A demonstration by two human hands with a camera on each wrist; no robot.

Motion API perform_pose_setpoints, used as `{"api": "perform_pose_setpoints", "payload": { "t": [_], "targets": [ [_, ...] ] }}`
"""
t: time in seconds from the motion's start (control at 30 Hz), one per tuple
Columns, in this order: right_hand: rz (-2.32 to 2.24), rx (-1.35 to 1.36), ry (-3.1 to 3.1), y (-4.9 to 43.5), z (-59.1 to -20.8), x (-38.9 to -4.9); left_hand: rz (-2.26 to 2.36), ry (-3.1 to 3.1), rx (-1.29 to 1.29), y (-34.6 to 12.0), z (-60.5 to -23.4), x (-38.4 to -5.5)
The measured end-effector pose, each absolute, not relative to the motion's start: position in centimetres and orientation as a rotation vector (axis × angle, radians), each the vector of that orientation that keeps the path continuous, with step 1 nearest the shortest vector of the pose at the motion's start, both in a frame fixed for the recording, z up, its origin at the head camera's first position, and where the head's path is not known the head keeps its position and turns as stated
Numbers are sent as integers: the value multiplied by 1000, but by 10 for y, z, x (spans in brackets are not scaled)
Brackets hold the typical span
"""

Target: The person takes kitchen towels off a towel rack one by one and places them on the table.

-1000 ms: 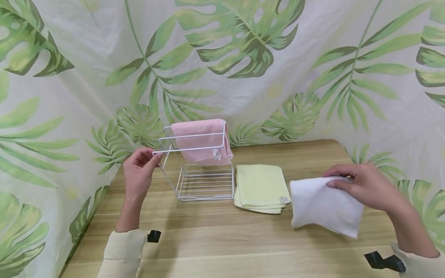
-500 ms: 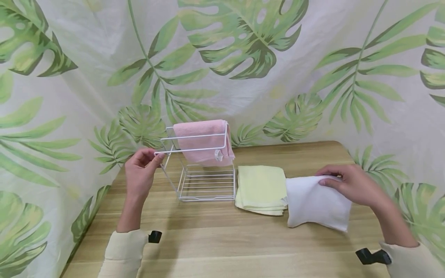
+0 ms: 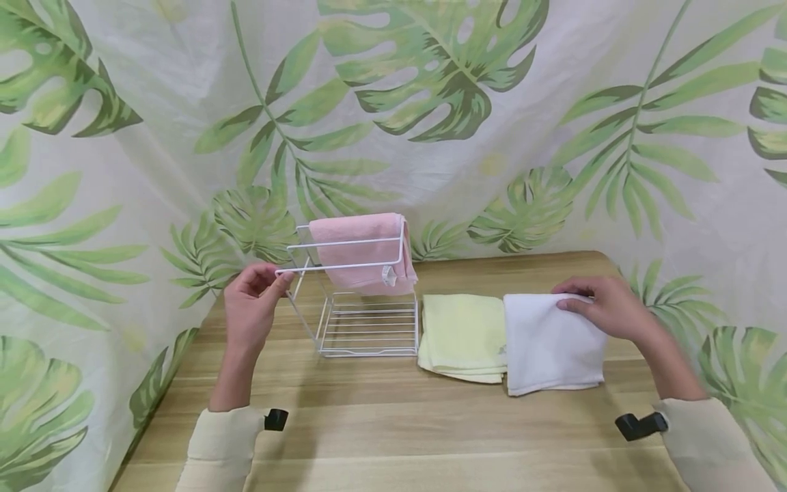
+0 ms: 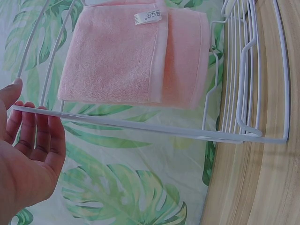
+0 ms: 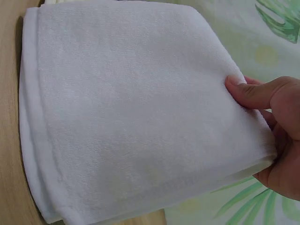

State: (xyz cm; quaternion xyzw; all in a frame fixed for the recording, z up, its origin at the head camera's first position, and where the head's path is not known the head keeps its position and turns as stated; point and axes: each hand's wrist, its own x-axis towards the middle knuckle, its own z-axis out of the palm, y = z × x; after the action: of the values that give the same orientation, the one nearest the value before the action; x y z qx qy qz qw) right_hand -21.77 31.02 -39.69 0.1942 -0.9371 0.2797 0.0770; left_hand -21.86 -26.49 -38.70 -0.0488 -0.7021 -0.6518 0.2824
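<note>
Pink towel (image 3: 363, 254) up on rack (image 4: 126, 123), looks done! Your left hand (image 3: 251, 301) pinches its corner, right hand (image 3: 605, 307) pinches white towel (image 3: 550, 348); that and yellow towel (image 3: 462, 331) unhung.

right hand (image 5: 283, 112) pinches edge of folded white towel (image 5: 140, 108); wood-grain tabletop (image 5: 8, 117) at view's left, leaf-print cloth (image 5: 234, 42) behind.

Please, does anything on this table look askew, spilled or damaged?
Nothing looks spilled or damaged. Only the yellow cloth seems slightly askew: its lower layers stick out past the top one at the near edge.
</note>
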Motion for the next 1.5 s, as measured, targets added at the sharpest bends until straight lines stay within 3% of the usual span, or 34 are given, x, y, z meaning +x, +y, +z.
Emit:
{"api": "perform_pose_setpoints", "payload": {
  "t": [0.77, 1.5],
  "targets": [
    [958, 483, -2883, 316, -461, -294, -1761, -1876, -119, -266, -385, -218],
    [1070, 393, -2927, 316, -506, -302, -1745, -1887, -122, -264, -386, -216]
  ]
}}
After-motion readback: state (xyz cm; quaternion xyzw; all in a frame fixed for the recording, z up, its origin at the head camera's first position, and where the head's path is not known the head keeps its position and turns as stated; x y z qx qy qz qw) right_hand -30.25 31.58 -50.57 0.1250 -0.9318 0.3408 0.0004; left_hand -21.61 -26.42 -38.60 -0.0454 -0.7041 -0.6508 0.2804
